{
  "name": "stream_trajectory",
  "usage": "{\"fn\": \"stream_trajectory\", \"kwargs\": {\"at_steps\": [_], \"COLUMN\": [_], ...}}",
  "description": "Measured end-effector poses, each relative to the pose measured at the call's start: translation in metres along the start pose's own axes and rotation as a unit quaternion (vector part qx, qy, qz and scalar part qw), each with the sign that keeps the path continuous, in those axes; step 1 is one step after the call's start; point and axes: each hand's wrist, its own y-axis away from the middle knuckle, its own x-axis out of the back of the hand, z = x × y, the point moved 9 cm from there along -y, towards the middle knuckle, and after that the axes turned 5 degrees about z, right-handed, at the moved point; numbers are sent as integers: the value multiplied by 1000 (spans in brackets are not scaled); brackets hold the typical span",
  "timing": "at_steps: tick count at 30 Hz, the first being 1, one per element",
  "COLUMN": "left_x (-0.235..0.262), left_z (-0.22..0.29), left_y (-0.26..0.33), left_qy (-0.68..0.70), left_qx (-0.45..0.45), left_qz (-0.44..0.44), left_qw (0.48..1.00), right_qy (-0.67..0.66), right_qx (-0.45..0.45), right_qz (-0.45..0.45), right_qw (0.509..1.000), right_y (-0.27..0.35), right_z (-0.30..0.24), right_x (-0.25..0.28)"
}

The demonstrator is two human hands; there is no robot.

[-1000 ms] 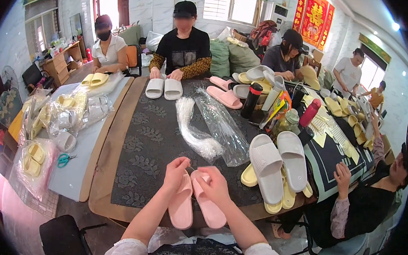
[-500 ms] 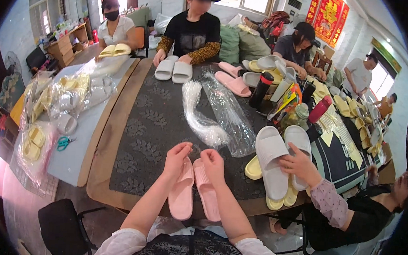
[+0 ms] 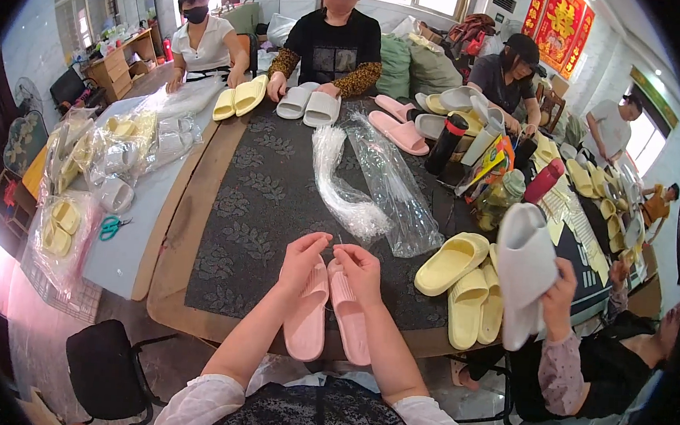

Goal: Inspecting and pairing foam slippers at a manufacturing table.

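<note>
A pair of pink slippers stands at the near table edge, below my hands: a left slipper (image 3: pixel 304 327) and a right slipper (image 3: pixel 351 322). My left hand (image 3: pixel 303 258) is closed in a pinch above the left one; what its fingertips hold is too small to make out. Close beside it, my right hand (image 3: pixel 358 267) pinches a thin pale strand (image 3: pixel 339 236) over the right slipper. My hands partly cover both straps. Beyond them lie a bundle of white plastic strands (image 3: pixel 334 185) and a clear plastic bag of strands (image 3: pixel 392 188).
At right, a co-worker's hand (image 3: pixel 559 300) holds a grey slipper (image 3: pixel 525 263) above yellow slippers (image 3: pixel 468 302). Bottles, including a black one (image 3: pixel 445 145), stand behind. Teal scissors (image 3: pixel 110 228) and bagged slippers (image 3: pixel 63 227) lie on the left table. Another co-worker faces me with grey slippers (image 3: pixel 321 108).
My hands stay nearly in place, and a thin strand now shows at my right fingertips. The right co-worker has lifted grey slippers off the yellow ones. Yellow slippers now stand at the far left.
</note>
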Motion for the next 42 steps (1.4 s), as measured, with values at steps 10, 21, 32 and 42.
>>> {"fn": "stream_trajectory", "kwargs": {"at_steps": [10, 21, 32, 42], "left_x": [-6, -3, 4, 1], "left_z": [6, -4, -15, -11], "left_y": [4, 2, -6, -3], "left_qy": [35, 43, 11, 85], "left_qx": [4, 39, 39, 59], "left_qz": [-11, -13, -9, -13], "left_qw": [999, 998, 999, 995], "right_qy": [86, 129, 41, 8], "right_qx": [-4, 10, 40, -10], "right_qz": [-9, -7, -3, 15], "right_qw": [996, 992, 998, 1000], "right_y": [2, 3, 2, 4], "right_z": [-4, -5, -10, -9], "right_x": [-4, -5, -5, 0]}}
